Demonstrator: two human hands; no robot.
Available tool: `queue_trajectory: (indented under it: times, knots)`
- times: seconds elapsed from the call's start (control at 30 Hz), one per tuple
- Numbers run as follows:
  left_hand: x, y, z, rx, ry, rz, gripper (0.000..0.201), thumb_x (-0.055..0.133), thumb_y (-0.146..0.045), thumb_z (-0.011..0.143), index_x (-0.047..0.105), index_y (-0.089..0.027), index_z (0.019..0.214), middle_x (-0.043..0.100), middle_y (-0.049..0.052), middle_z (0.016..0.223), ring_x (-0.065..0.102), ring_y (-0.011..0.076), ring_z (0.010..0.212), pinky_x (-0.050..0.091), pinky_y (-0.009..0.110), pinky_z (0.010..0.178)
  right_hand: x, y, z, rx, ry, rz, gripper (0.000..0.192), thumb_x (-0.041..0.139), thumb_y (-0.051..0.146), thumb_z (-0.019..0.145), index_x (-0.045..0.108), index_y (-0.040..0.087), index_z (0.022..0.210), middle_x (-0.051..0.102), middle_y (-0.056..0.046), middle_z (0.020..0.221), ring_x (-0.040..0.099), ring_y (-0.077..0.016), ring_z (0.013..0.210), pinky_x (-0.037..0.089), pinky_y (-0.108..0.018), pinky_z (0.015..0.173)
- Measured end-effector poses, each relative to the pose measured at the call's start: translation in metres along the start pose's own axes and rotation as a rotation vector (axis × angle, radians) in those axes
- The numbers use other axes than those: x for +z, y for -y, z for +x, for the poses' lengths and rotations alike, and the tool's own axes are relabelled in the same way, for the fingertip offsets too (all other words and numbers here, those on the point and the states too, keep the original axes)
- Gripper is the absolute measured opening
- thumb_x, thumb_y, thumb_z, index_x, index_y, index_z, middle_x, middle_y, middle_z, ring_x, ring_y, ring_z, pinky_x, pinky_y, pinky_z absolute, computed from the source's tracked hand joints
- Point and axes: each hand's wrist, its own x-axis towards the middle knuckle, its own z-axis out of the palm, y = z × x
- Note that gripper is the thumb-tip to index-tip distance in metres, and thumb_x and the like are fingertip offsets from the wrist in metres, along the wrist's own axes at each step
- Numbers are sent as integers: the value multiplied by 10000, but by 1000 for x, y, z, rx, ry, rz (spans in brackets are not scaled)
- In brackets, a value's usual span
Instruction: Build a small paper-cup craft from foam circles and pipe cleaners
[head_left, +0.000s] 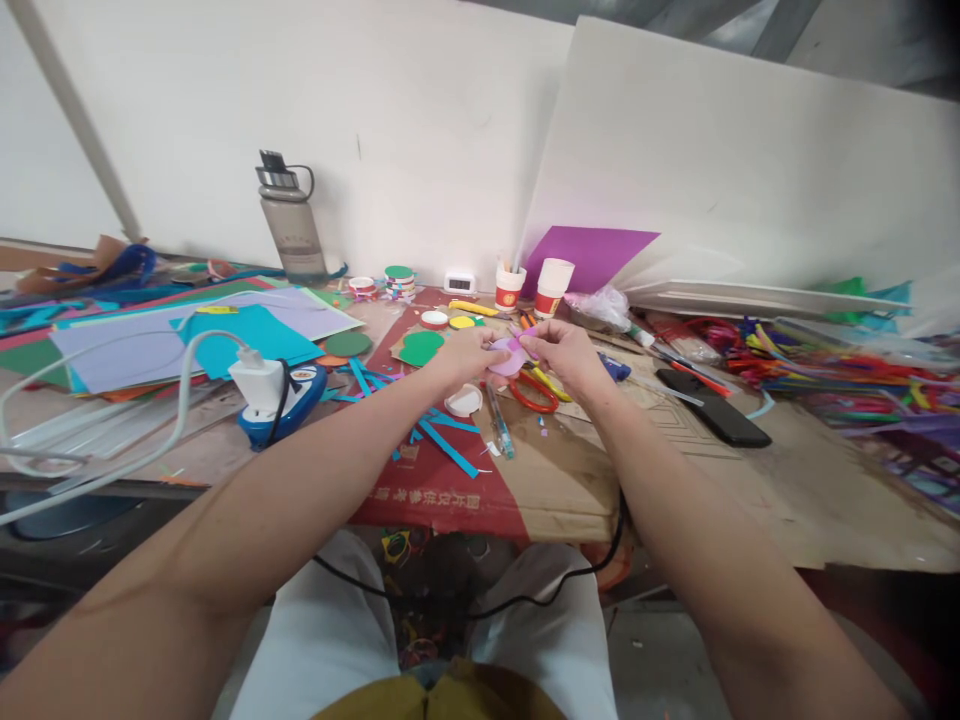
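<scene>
Both hands meet over the cluttered bench (787, 500): the left hand (466, 355) and right hand (564, 350) each pinch an edge of a small pink paper cutout (508, 356), held just above red-handled scissors (533, 392). Red print runs along the cardboard sheet (555, 480) underneath, too small to read.

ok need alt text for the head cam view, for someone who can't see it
Seen from above, a person's left hand and right hand together hold a small pink paper piece over a cluttered craft table. Red-handled scissors, blue paper strips and a black phone lie nearby; a grey water bottle stands by the white wall.
</scene>
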Motion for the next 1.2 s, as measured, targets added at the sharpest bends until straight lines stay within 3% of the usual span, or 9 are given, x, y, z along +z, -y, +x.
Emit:
queue_trajectory:
  times: [0.2,0.67,0.93,1.2]
  knots:
    - [-1,0,-1,53,40,56,165,693,-167,773,648,-116,923,732,82,851,706,152,683,574,213,578,-1,0,0,-21,-16,-106,357,791,458,556,603,176,667,545,30,592,407,-88,533,304,-246,482]
    - [-4,9,6,85,25,117,200,703,-323,792,663,-149,881,731,74,859,710,168,677,554,225,574,-1,-2,0,-71,-62,-216,205,713,348,654,633,166,706,576,10,641,464,-112,591,364,-267,573]
    - [1,-3,-3,34,-41,39,112,668,-233,825,637,-131,860,722,61,822,701,165,656,573,250,566,-1,-3,-3,-86,5,-159,260,662,409,724,646,175,835,565,24,652,438,-108,583,352,-254,561]
    - [5,-6,-7,-8,-68,-5,96,666,-197,824,623,-119,860,711,57,729,673,141,592,560,247,563,1,-7,-5,-109,24,-196,226,646,412,716,618,191,757,557,24,630,461,-125,597,363,-261,572]
